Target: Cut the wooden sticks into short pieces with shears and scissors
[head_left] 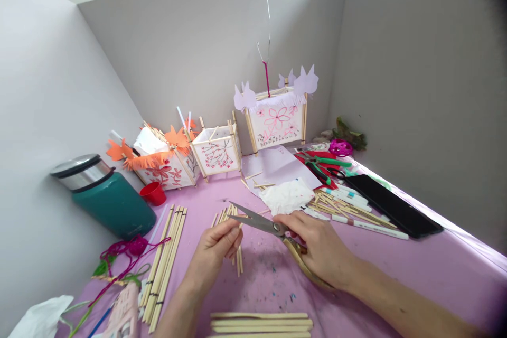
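Note:
My right hand [317, 245] grips a pair of scissors [273, 226] by their worn, brass-coloured handles, the blades parted and pointing left. Just left of the blades, my left hand [217, 247] is closed in a pinch on a thin wooden stick [259, 213], most of it hidden by the fingers and blades. Whether the blades touch the stick I cannot tell. Short sticks [238, 263] lie on the purple cloth [269, 280] behind and below my left hand.
Paper lanterns on stick frames stand at the back: orange-trimmed [170, 169], small [217, 153] and lilac-trimmed [277, 121]. A teal bottle [114, 203], red cup [153, 194], banded sticks [164, 264] and glue gun [123, 311] are left. Pliers [320, 161], markers [368, 225] and a phone [392, 206] lie right.

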`<action>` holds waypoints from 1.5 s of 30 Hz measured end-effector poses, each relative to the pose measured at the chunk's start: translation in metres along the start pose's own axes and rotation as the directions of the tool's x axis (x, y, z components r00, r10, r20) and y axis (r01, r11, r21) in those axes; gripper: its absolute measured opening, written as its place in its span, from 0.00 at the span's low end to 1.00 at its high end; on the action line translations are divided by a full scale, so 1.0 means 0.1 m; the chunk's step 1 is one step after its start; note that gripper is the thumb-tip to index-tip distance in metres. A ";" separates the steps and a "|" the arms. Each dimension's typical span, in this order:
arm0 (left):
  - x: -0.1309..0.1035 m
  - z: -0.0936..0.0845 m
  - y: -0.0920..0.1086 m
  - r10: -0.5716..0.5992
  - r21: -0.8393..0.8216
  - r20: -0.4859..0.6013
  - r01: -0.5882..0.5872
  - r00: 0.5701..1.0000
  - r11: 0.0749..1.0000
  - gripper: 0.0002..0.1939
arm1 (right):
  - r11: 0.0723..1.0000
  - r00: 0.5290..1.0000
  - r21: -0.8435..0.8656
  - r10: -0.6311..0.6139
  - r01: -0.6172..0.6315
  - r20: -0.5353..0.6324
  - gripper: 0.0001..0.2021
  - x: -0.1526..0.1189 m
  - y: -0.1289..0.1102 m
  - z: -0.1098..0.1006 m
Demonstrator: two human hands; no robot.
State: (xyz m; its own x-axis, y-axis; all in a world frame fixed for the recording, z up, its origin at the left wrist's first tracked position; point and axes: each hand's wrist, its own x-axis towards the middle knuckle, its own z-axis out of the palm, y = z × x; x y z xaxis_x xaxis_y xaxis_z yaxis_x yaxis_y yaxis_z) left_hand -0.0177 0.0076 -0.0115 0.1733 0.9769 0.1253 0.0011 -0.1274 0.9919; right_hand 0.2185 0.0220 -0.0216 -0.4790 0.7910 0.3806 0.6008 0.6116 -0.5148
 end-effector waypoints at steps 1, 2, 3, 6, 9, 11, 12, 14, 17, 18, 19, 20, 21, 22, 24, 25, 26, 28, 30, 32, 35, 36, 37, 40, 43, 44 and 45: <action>0.00 0.00 0.00 0.002 0.005 0.001 -0.002 1.000 1.000 0.14 | 1.000 1.000 0.000 0.002 -0.002 0.001 0.17 0.00 0.00 0.00; 0.01 0.00 0.01 0.002 0.009 -0.001 -0.002 1.000 1.000 0.15 | 1.000 1.000 -0.001 0.002 -0.002 0.001 0.17 0.00 0.00 0.00; 0.01 0.00 0.01 -0.001 0.013 -0.003 0.001 1.000 1.000 0.15 | 1.000 1.000 -0.003 0.002 -0.002 0.001 0.17 0.00 0.00 0.00; 0.01 0.00 0.04 -0.013 0.026 -0.013 0.014 1.000 1.000 0.16 | 1.000 1.000 -0.007 -0.005 0.005 0.001 0.17 0.00 0.00 -0.01; 0.00 0.00 0.07 -0.023 0.027 -0.027 0.024 0.999 0.999 0.17 | 1.000 1.000 -0.011 -0.010 0.010 0.003 0.16 0.00 -0.01 -0.03; -0.01 0.01 0.09 -0.032 0.019 -0.040 0.033 0.999 0.999 0.16 | 1.000 1.000 -0.016 -0.008 0.008 0.006 0.13 0.00 -0.01 -0.03; -0.01 0.01 0.09 -0.037 0.014 -0.044 0.038 0.998 0.999 0.16 | 1.000 1.000 -0.016 -0.005 0.006 0.008 0.12 0.00 -0.01 -0.03; -0.01 0.00 0.08 -0.046 0.001 -0.051 0.046 0.998 0.999 0.14 | 1.000 1.000 -0.009 -0.004 0.004 0.011 0.09 0.00 -0.01 -0.03; -0.01 -0.01 0.05 -0.053 -0.012 -0.054 0.052 0.997 0.999 0.13 | 1.000 1.000 0.012 -0.010 0.009 0.018 0.07 0.00 0.00 0.00; -0.01 -0.02 0.03 -0.055 -0.013 -0.052 0.054 0.997 0.998 0.14 | 1.000 1.000 0.020 -0.016 0.016 0.017 0.07 0.00 0.00 0.01; -0.01 -0.02 0.03 -0.054 -0.013 -0.049 0.054 0.997 0.998 0.15 | 0.999 1.000 0.028 -0.023 0.023 0.015 0.08 0.00 0.01 0.02; -0.01 -0.02 0.02 -0.051 -0.013 -0.048 0.050 0.998 0.999 0.16 | 0.999 1.000 0.034 -0.028 0.028 0.011 0.08 0.00 0.01 0.03; 0.00 -0.02 0.03 -0.046 -0.012 -0.048 0.045 0.998 0.999 0.14 | 0.999 0.999 0.038 -0.032 0.032 0.005 0.09 0.00 0.02 0.04; 0.00 -0.01 0.03 -0.039 -0.008 -0.050 0.039 0.998 0.999 0.12 | 0.999 0.999 0.040 -0.033 0.033 0.001 0.10 0.00 0.03 0.04; 0.00 0.01 0.06 -0.029 0.006 -0.058 0.029 0.998 1.000 0.11 | 0.999 1.000 0.029 -0.026 0.026 -0.004 0.13 0.00 0.05 0.06; 0.00 0.02 0.07 -0.028 0.011 -0.068 0.029 0.997 1.000 0.13 | 1.000 1.000 0.011 -0.018 0.018 -0.010 0.15 0.00 0.06 0.07; 0.00 0.04 0.08 -0.032 0.012 -0.082 0.033 0.996 0.999 0.13 | 1.000 1.000 -0.016 -0.012 0.011 -0.021 0.17 0.00 0.07 0.07; 0.00 0.08 0.09 -0.050 0.006 -0.120 0.051 0.992 0.999 0.13 | 0.996 0.999 -0.089 0.000 -0.005 -0.054 0.20 0.00 0.08 0.08; -0.01 0.12 0.10 -0.086 -0.002 -0.141 0.087 0.986 0.996 0.13 | 0.986 0.996 -0.168 0.003 -0.019 -0.092 0.23 0.00 0.09 0.09; -0.01 0.16 0.10 -0.131 -0.024 -0.128 0.129 0.983 0.991 0.13 | 0.974 0.994 -0.226 0.000 -0.026 -0.114 0.24 -0.01 0.09 0.09; -0.03 0.23 0.11 -0.172 -0.110 -0.117 0.159 0.978 0.981 0.12 | 0.961 0.991 -0.277 -0.012 -0.025 -0.133 0.24 -0.02 0.08 0.11; -0.03 0.24 0.11 -0.181 -0.151 -0.119 0.162 0.976 0.975 0.12 | 0.957 0.990 -0.290 -0.015 -0.026 -0.139 0.24 -0.02 0.08 0.11; -0.03 0.26 0.12 -0.193 -0.192 -0.120 0.168 0.974 0.967 0.12 | 0.952 0.989 -0.304 -0.017 -0.029 -0.148 0.24 -0.03 0.08 0.12; -0.04 0.30 0.12 -0.240 -0.299 -0.114 0.197 0.964 0.934 0.11 | 0.942 0.985 -0.333 -0.017 -0.042 -0.170 0.24 -0.03 0.07 0.14; -0.04 0.33 0.10 -0.270 -0.385 -0.132 0.202 0.954 0.901 0.12 | 0.941 0.985 -0.332 0.004 -0.061 -0.171 0.22 -0.02 0.06 0.15; -0.05 0.34 0.09 -0.274 -0.408 -0.141 0.197 0.951 0.891 0.12 | 0.944 0.986 -0.324 0.016 -0.069 -0.165 0.21 -0.02 0.05 0.15; -0.05 0.35 0.08 -0.279 -0.428 -0.147 0.193 0.949 0.883 0.13 | 0.946 0.987 -0.313 0.031 -0.079 -0.155 0.20 -0.02 0.03 0.15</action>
State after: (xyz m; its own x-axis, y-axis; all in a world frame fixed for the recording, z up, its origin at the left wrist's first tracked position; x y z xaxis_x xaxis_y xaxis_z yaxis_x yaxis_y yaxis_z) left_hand 0.0156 -0.0041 -0.0051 0.0196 0.9878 -0.1544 -0.3868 0.1499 0.9099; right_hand 0.2119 0.0221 -0.0356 -0.3554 0.8026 0.4792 0.8067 0.5223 -0.2765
